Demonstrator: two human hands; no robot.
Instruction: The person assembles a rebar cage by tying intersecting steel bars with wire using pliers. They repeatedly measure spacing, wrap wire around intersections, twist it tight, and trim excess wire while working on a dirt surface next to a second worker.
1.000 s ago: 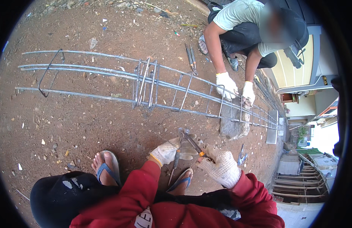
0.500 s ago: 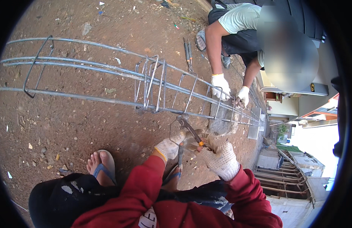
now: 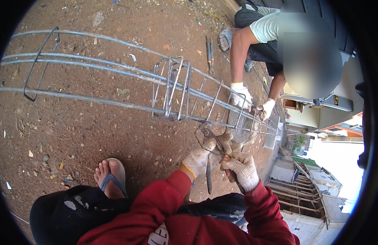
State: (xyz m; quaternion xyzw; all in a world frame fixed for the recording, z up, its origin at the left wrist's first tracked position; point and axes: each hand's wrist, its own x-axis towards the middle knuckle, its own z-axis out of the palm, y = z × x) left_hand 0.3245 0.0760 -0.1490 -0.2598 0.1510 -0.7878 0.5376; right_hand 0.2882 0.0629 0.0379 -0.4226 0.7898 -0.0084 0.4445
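My left hand [image 3: 199, 158], in a knitted white glove, is closed on a thin bent wire [image 3: 196, 136] just below the rebar cage. My right hand [image 3: 243, 170], also gloved, grips a handle of the pincers [image 3: 209, 133]. Their jaws rise beside my left fingers, close to the cage's lowest bar. The second dark handle [image 3: 209, 179] hangs down between my hands. Above them runs the long rebar cage [image 3: 115, 67], steel bars ringed by square stirrups, several bunched near its middle. Which bar the wire touches, I cannot tell.
Across the cage, a crouching co-worker's gloved hands [image 3: 254, 102] work at the bars. Another pair of pincers [image 3: 209, 55] lies on the dirt near that person's sandal [image 3: 225, 40]. A stone block [image 3: 239, 122] sits under the cage. My sandalled foot [image 3: 113, 173] is at lower left.
My left hand has moved right and up, bringing it nearer my right hand. The pincers' jaws have shifted slightly right, and their loose handle has swung lower. The view has shifted a little.
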